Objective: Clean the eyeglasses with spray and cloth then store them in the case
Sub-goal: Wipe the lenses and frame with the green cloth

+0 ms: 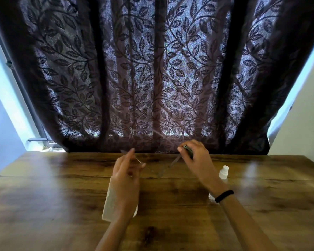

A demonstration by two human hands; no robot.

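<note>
Thin-framed eyeglasses [164, 168], smeared by motion, hang above the wooden table [62, 187] between my two hands. My left hand [126, 176] pinches one thin temple arm. My right hand [196, 160] pinches a dark green cloth [188, 151] at the other end of the frame; the lens there is hidden by cloth and fingers. A white eyeglass case [107, 201] lies on the table under my left wrist, partly covered. A clear spray bottle [223, 172] with a white cap lies on the table behind my right wrist.
A dark leaf-patterned curtain [152, 78] hangs along the table's far edge, with a bright window at both sides. A black band [224, 196] circles my right wrist.
</note>
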